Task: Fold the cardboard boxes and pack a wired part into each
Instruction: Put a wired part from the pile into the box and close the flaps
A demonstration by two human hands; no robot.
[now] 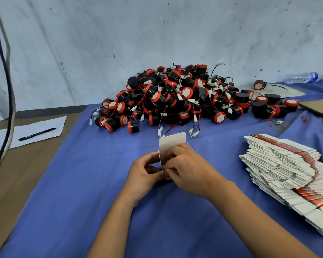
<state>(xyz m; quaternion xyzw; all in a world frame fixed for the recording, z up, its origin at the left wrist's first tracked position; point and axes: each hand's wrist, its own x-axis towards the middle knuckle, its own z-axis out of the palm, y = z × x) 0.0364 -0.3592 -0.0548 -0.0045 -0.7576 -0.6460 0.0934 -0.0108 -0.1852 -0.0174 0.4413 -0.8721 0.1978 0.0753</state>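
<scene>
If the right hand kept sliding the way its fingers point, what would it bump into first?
The right hand points left, toward the left hand. It already grips the box between them, so beyond that it would probably meet the left hand's fingers.

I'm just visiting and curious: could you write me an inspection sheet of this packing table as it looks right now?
Surface: blue cloth over a brown table.
Job's things: small white box, flap up, in both hands; pile of red-and-black wired parts behind; stack of flat boxes at right.
Clutter: pen on paper sheet; plastic bottle lying far right.
Grippers: left hand and right hand both pinch the box.
Cables: dark cable hanging at left.
Surroundings: scuffed pale wall.
</scene>
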